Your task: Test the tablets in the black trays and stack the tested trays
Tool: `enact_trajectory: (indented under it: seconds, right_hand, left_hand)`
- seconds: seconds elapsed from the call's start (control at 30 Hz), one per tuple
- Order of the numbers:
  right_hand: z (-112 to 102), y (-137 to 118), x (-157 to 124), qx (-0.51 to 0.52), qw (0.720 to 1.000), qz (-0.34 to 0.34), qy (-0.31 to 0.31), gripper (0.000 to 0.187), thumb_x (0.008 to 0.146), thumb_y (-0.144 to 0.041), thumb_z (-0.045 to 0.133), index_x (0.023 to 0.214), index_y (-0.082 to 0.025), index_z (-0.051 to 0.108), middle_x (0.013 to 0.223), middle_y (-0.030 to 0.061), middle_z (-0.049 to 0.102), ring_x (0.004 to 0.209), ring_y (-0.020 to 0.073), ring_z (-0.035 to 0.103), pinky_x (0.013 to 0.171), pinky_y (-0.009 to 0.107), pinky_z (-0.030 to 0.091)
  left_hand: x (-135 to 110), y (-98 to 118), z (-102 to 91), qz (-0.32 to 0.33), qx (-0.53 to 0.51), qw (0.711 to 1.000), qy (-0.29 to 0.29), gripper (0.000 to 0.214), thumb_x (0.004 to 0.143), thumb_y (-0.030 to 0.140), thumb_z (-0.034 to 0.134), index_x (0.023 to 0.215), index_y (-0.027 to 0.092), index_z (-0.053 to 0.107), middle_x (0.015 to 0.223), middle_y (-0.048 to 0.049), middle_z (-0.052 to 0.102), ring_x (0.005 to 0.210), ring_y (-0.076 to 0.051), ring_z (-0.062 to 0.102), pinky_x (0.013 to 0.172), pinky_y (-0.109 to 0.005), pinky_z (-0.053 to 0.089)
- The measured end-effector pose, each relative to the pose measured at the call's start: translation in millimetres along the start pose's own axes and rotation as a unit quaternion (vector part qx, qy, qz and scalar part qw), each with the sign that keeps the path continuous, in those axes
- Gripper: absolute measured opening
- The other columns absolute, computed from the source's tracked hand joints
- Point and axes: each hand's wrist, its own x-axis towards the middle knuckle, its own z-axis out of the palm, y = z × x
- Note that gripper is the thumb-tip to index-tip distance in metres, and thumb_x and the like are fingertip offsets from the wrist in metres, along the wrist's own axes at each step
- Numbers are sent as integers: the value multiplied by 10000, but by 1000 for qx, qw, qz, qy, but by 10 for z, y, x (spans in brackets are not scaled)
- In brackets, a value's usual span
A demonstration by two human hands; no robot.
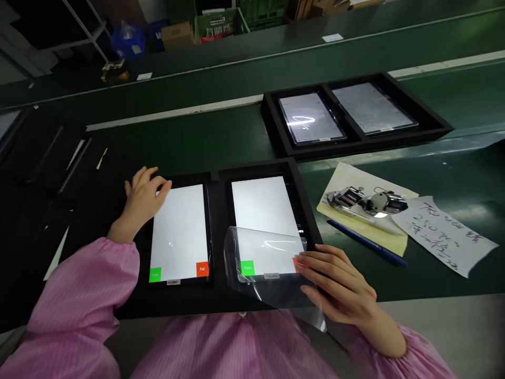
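Observation:
My left hand (144,197) is at the upper left corner of a tablet (179,231) with a white lit screen, its fingers bent but apart and a fingertip at the screen's edge. Green "Pass" and red "Fail" boxes show at the bottom of that screen. Beside it lies a second lit tablet (262,205). A clear plastic film (272,295) lies loosely over its lower half and hangs past the near edge. My right hand (343,284) rests with outstretched fingers on the film at the lower right corner, covering most of the red box. Both tablets sit in a black tray (305,210).
Behind stands another black tray (272,126) with two tablets. To the right are metal tally counters (366,201) on yellow paper, a blue pen (366,242) and a handwritten note (445,231). Black trays (31,163) are stacked at left. Crates (221,23) stand beyond the green bench.

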Motion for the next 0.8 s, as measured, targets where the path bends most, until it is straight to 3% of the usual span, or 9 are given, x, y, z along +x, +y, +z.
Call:
enact_trajectory:
  seconds: [0.1,0.2,0.33,0.43,0.47,0.53,0.6,0.7,0.8]
  right_hand:
    - [-57,14,57,-17,1000,-1,-17,287,966,-169,709,1252,-141,713,1130,122,800,1037,263,778,984,491,612]
    - [-94,27,122,-28,999,9,-28,283,972,-162,706,1255,-155,702,1131,111,803,1025,250,783,998,490,617]
    - [-128,91,229,-39,998,13,-42,205,1009,-153,655,1210,-169,693,1107,98,804,1005,225,785,1013,468,622]
    - [-161,221,368,-54,997,8,-53,170,1026,-158,642,1188,-178,690,1117,99,798,999,213,781,1036,463,617]
    - [-168,277,431,-59,997,10,-55,180,1028,-165,649,1202,-185,691,1114,94,796,985,207,779,1041,461,617]
    - [-163,397,577,-75,995,13,-61,213,1042,-186,652,1252,-183,684,1086,87,789,949,197,773,1043,460,613]
    - [-122,504,735,-90,994,3,-70,215,1061,-203,635,1267,-164,681,1041,82,781,911,188,761,1026,451,610]
    - [0,597,938,-96,990,-30,-95,146,1078,-231,615,1165,-168,714,978,60,769,878,181,738,952,413,605]
    - [148,610,1043,-109,986,-47,-115,151,1084,-252,601,1072,-175,731,926,48,750,848,182,712,854,385,581]
  left_hand:
    - [68,287,92,55,-12,997,-46,302,1018,441,539,1121,274,769,1628,-117,527,1625,-412,277,1231,-881,56]
    - [162,513,200,70,-59,995,-44,210,988,345,603,1034,267,793,1569,-123,593,1585,-404,365,1222,-879,104]
    - [250,630,263,75,-86,993,-3,139,942,250,669,862,250,783,1426,-110,699,1528,-385,463,1231,-848,157]
    - [143,625,168,88,-92,992,19,163,946,226,661,814,231,757,1294,-108,756,1496,-385,510,1239,-846,126]
    - [47,615,101,98,-93,991,22,174,957,228,643,823,230,753,1258,-102,769,1465,-377,547,1248,-827,154]
    - [-251,587,-78,123,-96,988,18,186,979,258,613,860,233,754,1144,-81,802,1283,-333,690,1229,-717,360]
    - [-672,555,-285,155,-105,982,6,199,1000,308,600,902,242,760,959,-42,811,961,-253,782,1018,-496,608]
    - [-1388,488,-530,226,-137,964,0,206,1053,286,571,948,264,746,848,9,779,777,-171,769,737,-273,644]
    - [-1969,372,-581,267,-146,952,31,234,1011,146,576,1063,282,759,877,22,806,769,-178,797,723,-257,679]
